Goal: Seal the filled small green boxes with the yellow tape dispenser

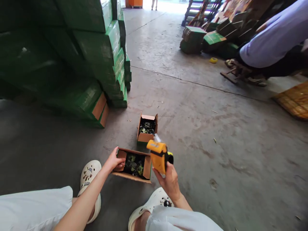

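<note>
An open green cardboard box (147,166) with brown inner flaps sits on the floor between my feet. Inside it lie several dark, greenish items (132,165) in shiny clear wrapping. My left hand (115,161) grips the box's left end, fingers over the flap and inside. Beside the right end, my right hand (169,179) holds up an orange-yellow handheld tool (158,157) with a black band, which looks like a label gun. Motion blurs it a little. Just beyond stands a second open box (145,138) with similar wrapped items.
Green cartons (96,54) are stacked high at the left. More boxes (192,38) lie at the back right, near a yellow tape roll (213,60). A person in a light purple top (271,35) bends at the right, close to a woven yellowish panel (295,99).
</note>
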A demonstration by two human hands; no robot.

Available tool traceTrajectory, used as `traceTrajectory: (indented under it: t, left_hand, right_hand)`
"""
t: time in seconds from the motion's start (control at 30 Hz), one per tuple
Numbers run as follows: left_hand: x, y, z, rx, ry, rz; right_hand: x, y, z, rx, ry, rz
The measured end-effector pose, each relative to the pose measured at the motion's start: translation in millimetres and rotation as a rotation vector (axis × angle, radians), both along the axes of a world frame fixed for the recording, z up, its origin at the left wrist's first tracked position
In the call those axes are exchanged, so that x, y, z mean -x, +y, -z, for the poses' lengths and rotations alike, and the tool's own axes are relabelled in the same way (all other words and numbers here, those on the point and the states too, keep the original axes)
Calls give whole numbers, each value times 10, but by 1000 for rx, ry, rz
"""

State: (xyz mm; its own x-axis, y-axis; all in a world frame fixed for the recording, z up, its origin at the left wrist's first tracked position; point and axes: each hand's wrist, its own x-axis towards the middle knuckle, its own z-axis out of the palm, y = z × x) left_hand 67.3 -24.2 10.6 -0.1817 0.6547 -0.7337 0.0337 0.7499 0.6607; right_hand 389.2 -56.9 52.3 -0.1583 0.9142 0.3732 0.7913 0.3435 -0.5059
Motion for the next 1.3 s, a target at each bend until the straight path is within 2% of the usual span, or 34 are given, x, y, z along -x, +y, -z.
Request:
traceTrajectory:
  t: [0.13, 0.3, 0.4, 0.53, 0.7, 0.77, 0.87, 0.9, 0.93, 1.03, 1.1, 1.17, 1.3]
  left_hand:
    - [-98, 128, 49, 47, 35, 122]
    - [-110, 121, 59, 24, 57, 121]
    - [-144, 102, 36, 27, 75, 109]
    - [-141, 83, -23, 7, 109, 119]
    - [-130, 4, -128, -131, 410, 277]
    - [-146, -51, -183, -217, 530, 256]
    - [-180, -136, -281, -435, 668, 199]
    - [-196, -158, -314, -508, 674, 258]
    - [-216, -172, -344, -563, 659, 375]
    - [-311, -152, -396, -581, 618, 917]
    - [-385, -88, -388, -527, 641, 1172]
    - [-443, -4, -355, -525, 677, 1305]
    - [-467, 133, -283, -674, 774, 1523]
  right_hand:
    - [231, 2, 213, 70, -119, -233]
    - [302, 111, 421, 41, -193, -288]
    - [267, 83, 446, 35, -210, -331]
    - [263, 55, 431, 63, -233, -318]
    - [286, 61, 408, 117, -264, -291]
    - [286, 62, 400, 131, -246, -286]
    - [286, 57, 388, 101, -202, -306]
    - [287, 51, 383, 87, -192, -312]
    - [287, 42, 375, 79, -184, -312]
    - [282, 9, 325, 58, -158, -308]
    - [267, 3, 263, 0, -119, -321]
    - [242, 31, 178, -101, -75, -341]
    - [198, 192, -10, -267, -51, -345]
